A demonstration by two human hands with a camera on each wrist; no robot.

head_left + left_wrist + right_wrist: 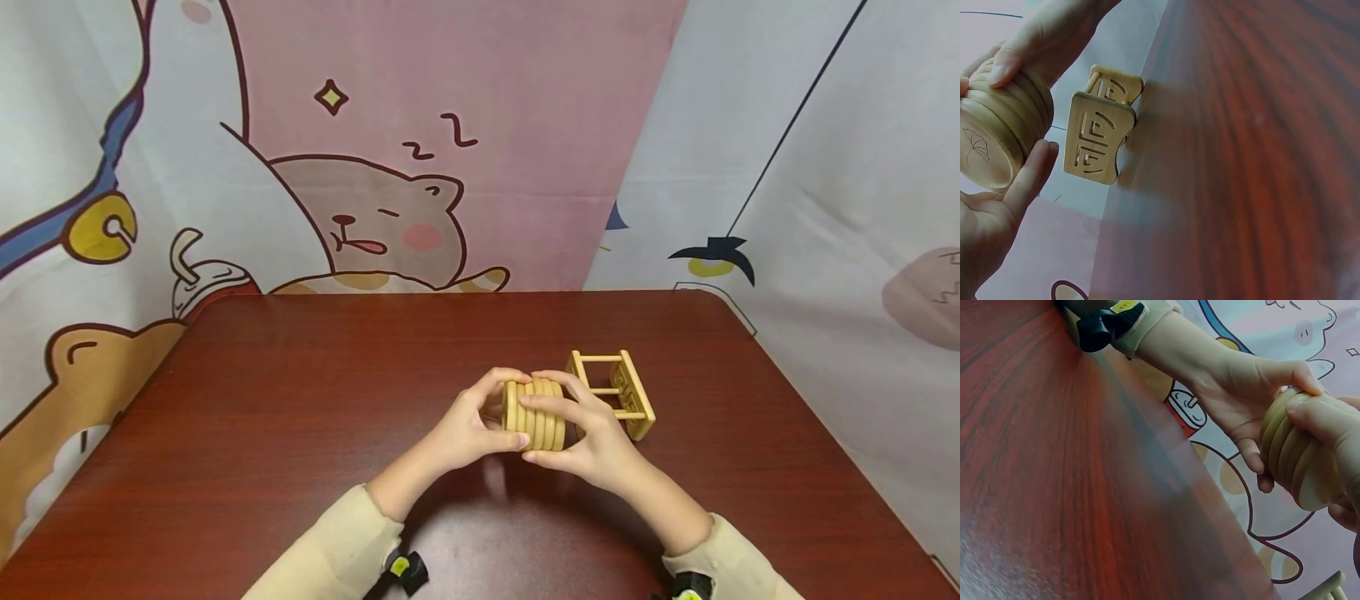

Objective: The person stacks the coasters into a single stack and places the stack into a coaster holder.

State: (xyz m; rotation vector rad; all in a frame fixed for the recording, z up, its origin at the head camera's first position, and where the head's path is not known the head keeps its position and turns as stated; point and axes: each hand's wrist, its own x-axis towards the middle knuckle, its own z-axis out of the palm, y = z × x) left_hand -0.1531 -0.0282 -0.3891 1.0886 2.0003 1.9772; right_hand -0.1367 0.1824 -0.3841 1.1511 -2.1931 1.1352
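A stack of round wooden coasters (543, 431) is held on its side above the table between both hands. My left hand (471, 427) grips the left end, thumb below and fingers over the top. From the right, my right hand (602, 435) grips the same stack with its thumb underneath and fingers across the upper rims. In the left wrist view, the end coaster (985, 153) bears a thin engraved drawing. Just behind the right hand, a wooden coaster rack (637, 392) with cut-out end panels and thin rods stands on the table, partly hidden by that hand.
The dark red-brown wooden table (300, 417) stretches around the hands, its far edge against a printed cartoon curtain (525, 150). More curtain hangs along the left and right sides. Black wrist straps (408, 572) sit on the sleeves.
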